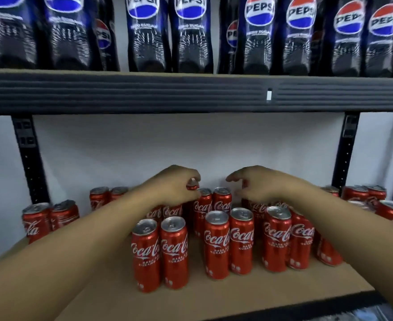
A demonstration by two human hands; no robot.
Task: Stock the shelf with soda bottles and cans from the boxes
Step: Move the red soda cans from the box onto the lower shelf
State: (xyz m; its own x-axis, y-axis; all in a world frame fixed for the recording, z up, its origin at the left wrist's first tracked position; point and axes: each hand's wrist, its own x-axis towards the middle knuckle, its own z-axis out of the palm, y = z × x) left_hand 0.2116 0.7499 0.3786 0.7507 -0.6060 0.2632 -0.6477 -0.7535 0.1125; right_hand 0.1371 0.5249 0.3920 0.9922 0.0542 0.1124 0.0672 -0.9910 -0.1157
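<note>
Head view: we count six red cans point(216, 244) in three pairs at the front of the lower shelf point(283, 288), with more behind. The left hand point(172, 184) has its fingers point(194, 177) pinching a back can point(192, 186). The right hand point(258, 184) curls above neighbouring cans, and we cannot tell whether it grips one. Eight dark bottles point(191, 31) line the upper shelf point(144, 91).

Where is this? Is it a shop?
Probably a shop or its stockroom. A dark metal shelf rack holds rows of Pepsi bottles on top and many red Coca-Cola cans below. The left hand grips one can at the back, as if stocking.
</note>
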